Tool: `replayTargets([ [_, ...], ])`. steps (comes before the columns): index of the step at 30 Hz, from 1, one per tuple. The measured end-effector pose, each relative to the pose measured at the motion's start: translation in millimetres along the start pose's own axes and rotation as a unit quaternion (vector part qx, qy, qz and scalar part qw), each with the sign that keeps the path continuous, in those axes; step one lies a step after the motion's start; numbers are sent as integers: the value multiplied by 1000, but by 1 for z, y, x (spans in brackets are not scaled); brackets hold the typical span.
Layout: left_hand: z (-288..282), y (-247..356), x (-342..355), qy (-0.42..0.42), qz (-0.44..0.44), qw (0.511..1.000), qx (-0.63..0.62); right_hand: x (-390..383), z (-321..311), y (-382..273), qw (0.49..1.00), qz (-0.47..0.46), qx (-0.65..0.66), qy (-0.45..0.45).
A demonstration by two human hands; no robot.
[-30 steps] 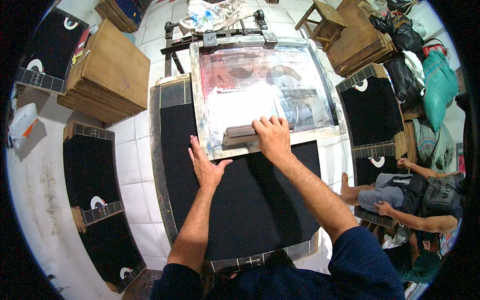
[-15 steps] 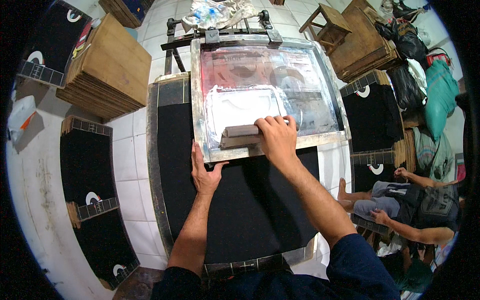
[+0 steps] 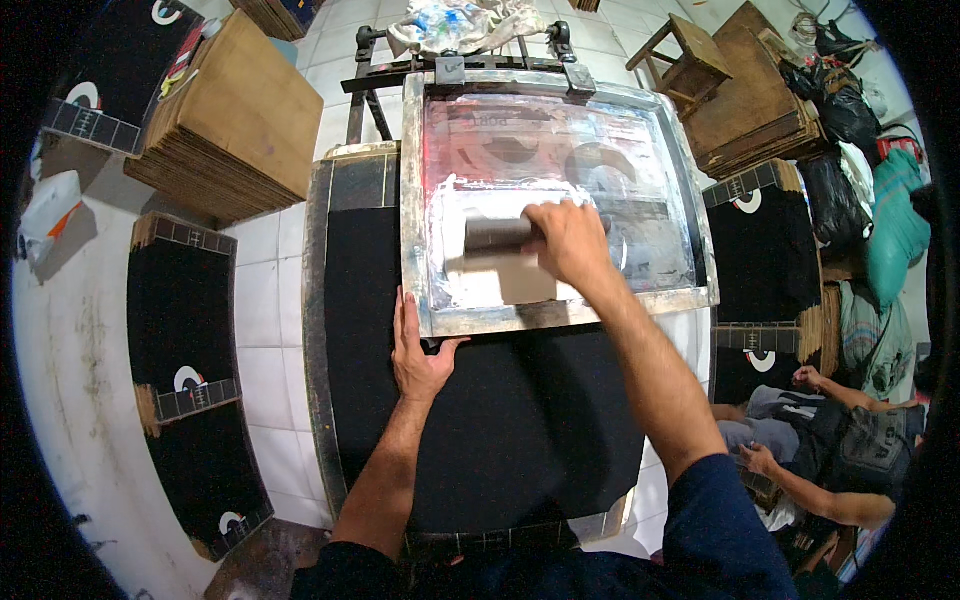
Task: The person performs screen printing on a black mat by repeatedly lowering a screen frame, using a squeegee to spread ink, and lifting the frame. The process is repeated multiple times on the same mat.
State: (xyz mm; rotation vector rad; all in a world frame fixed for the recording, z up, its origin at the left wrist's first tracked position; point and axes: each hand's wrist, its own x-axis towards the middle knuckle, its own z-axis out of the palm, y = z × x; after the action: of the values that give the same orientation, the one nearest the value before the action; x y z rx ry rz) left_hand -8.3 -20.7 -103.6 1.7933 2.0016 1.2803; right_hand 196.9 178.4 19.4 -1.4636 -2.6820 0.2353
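Observation:
My right hand [image 3: 565,240] is closed round the grey squeegee [image 3: 492,232] above the white ink patch [image 3: 470,280] on a screen in a pale, stained frame [image 3: 525,319]. My left hand [image 3: 420,355] rests against the frame's lower-left corner, fingers stretched along its outside and thumb spread beside the bottom edge. Beneath lies black fabric [image 3: 490,420] on a dark board [image 3: 325,250]. Metal clamps [image 3: 450,72] hold the screen's far side to a rail.
Board stacks [image 3: 215,130] and black printed pieces [image 3: 180,300] line the left; more pieces [image 3: 760,250], a wooden stool [image 3: 670,55] and bags [image 3: 895,230] line the right. A seated person [image 3: 820,450] is at lower right. A stained cloth [image 3: 460,25] lies beyond the rail.
My right hand has carried the squeegee away from the frame's near edge onto the white ink. My left hand stays at the corner; the whole view has shifted slightly.

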Motion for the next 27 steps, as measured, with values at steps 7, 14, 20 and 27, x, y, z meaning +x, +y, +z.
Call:
replayTargets([
  [7,0,2,0,-11,-6,1000,6,92,2,27,999,37,10,32],
  [14,-1,3,0,-2,-1,1000,17,-51,17,-24,994,32,39,95],
  [20,0,3,-1,8,-18,1000,-2,-117,18,-47,986,16,31,162],
  [27,-44,74,43,110,-21,974,-196,-108,-51,-61,965,-16,-18,260],
])
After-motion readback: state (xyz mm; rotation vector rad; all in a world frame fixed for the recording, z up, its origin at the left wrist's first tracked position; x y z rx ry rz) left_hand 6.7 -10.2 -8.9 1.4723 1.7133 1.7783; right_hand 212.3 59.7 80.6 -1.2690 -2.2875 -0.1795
